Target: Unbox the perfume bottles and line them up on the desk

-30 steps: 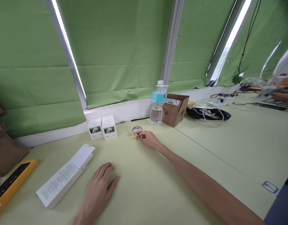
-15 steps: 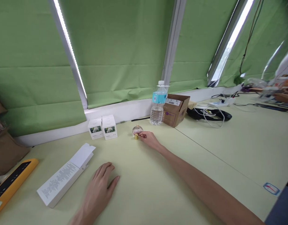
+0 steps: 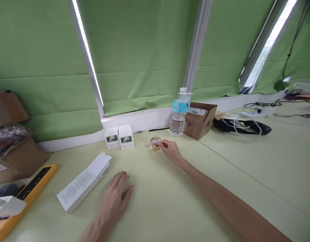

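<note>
At the tips of your outstretched right hand [image 3: 171, 150], a small round glass bottle [image 3: 155, 141] with a gold cap [image 3: 154, 149] sits on the pale table [image 3: 220, 174], just ahead of and to the left of your knuckles. Your thumb and forefinger are pinched against its near side; whether they truly clamp it or only touch it cannot be told at this size. The bottle appears tipped, its long axis running from the domed body down to the cap, with the cap end pointing toward you and resting on or near the table; the exact tilt is too small to read.

Your left hand [image 3: 114, 198] lies flat and empty, palm down, near you, with a long white carton [image 3: 81, 183], flap open, just to its left.

Beyond your right fingertips stand two white boxes [image 3: 119, 137] to the left, and a water bottle [image 3: 178, 113] and a cardboard box [image 3: 200, 116] to the right.

Risks, as judged: a round glass body held by a light pinch at full reach may roll or slip sideways; a push rather than a grip could send it toward the white boxes.
</note>
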{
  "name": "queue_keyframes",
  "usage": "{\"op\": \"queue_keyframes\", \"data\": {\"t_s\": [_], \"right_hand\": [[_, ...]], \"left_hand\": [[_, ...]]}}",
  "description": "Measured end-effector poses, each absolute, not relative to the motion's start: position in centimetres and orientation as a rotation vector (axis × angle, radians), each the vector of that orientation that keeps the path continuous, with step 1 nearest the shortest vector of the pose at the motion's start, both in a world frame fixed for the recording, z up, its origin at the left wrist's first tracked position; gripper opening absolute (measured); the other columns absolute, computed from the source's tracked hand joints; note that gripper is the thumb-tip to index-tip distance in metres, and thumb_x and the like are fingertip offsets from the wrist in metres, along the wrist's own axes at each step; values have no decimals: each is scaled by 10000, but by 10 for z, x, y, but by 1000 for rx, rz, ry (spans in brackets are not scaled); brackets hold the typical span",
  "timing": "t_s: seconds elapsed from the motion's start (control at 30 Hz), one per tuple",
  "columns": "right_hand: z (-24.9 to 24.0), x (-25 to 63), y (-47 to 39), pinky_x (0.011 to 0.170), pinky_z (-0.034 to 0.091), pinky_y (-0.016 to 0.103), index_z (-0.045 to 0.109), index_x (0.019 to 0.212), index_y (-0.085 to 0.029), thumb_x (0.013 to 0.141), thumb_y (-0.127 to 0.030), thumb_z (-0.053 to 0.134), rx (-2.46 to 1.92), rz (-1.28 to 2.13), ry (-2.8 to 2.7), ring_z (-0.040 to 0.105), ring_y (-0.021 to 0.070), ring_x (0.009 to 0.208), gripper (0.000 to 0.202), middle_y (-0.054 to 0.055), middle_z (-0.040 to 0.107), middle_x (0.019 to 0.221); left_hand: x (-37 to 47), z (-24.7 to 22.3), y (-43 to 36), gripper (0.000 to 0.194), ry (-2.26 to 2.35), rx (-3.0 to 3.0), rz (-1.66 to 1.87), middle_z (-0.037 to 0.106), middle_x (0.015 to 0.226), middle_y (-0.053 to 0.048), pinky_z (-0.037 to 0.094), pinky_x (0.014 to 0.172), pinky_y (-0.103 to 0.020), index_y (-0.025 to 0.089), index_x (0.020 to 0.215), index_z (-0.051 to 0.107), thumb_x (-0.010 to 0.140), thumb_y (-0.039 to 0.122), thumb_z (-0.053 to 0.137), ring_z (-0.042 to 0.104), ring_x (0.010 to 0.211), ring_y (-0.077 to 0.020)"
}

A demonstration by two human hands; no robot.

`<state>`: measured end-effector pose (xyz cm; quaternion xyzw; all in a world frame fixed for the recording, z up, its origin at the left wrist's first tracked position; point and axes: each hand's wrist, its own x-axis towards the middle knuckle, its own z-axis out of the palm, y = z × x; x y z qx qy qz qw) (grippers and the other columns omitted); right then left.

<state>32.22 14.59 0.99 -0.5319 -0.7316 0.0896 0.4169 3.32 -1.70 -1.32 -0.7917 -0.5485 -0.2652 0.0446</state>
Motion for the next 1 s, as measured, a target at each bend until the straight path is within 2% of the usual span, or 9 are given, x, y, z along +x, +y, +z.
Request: {"op": "queue_keyframes", "data": {"t_s": [0.17, 0.3, 0.37, 0.5, 0.7, 0.77, 0.83, 0.93, 1.0], "right_hand": [[15, 308, 133, 563, 326, 259, 659, 686, -200, 903, -523, 439, -1190, 223, -1921, 467, 145, 526, 447, 11, 592, 582], [18, 296, 125, 604, 344, 271, 605, 628, -207, 898, -515, 461, -1109, 302, -1993, 462, 152, 561, 434, 13, 565, 595], [21, 290, 122, 610, 358, 274, 603, 628, -205, 895, -500, 477, -1086, 379, -2020, 482, 157, 586, 417, 15, 565, 602], [31, 278, 112, 596, 417, 273, 679, 779, -193, 889, -476, 508, -1052, 636, -2073, 544, 160, 634, 348, 40, 648, 717], [48, 260, 86, 538, 491, 226, 698, 1094, -239, 869, -537, 531, -927, 1233, -2160, 638, 153, 723, 409, 52, 694, 946], [50, 254, 77, 564, 493, 227, 696, 1113, -244, 844, -534, 578, -858, 1531, -2049, 629, 144, 742, 414, 51, 677, 1003], [50, 248, 73, 556, 465, 228, 736, 1024, -203, 809, -520, 632, -845, 1683, -1884, 592, 126, 686, 397, 56, 676, 932], [50, 248, 78, 525, 408, 233, 772, 856, -133, 775, -495, 676, -911, 1625, -1724, 517, 108, 585, 383, 37, 631, 667], [55, 256, 88, 532, 392, 240, 773, 827, -117, 764, -470, 692, -933, 1534, -1636, 495, 107, 578, 368, 31, 607, 626]], "left_hand": [[8, 7, -9, 327, -1738, -2129, -736, 515, 1314, -119, 408, 1023, -446, 208, 1189, 521, 925, 388, 453, 456, 1260, -288], [-30, 16, 0, 573, -1976, -1854, -602, 417, 1399, -202, 299, 1077, -508, 119, 1293, 445, 887, 523, 442, 330, 1340, -359], [-48, 19, 2, 726, -2153, -1817, -515, 422, 1393, -230, 252, 1082, -547, 81, 1334, 398, 834, 604, 466, 353, 1317, -385], [-60, 24, 1, 719, -2430, -1964, -475, 559, 1260, -172, 374, 962, -507, 122, 1365, 360, 837, 604, 439, 528, 1140, -355], [-14, 29, -11, 655, -2305, -2182, -615, 550, 1289, -134, 439, 870, -424, 183, 1368, 375, 832, 537, 506, 505, 1184, -325], [2, 29, -14, 646, -2251, -2228, -613, 551, 1289, -128, 442, 870, -416, 186, 1368, 378, 830, 514, 523, 507, 1187, -320], [12, 28, -18, 642, -2219, -2263, -612, 547, 1300, -120, 439, 883, -415, 196, 1369, 377, 826, 498, 538, 505, 1193, -316], [20, 30, -23, 664, -2221, -2288, -606, 540, 1318, -117, 432, 912, -428, 205, 1385, 357, 821, 497, 548, 505, 1198, -316], [22, 32, -25, 713, -2251, -2301, -574, 555, 1302, -123, 428, 929, -447, 195, 1404, 337, 805, 505, 568, 516, 1187, -324]]}}
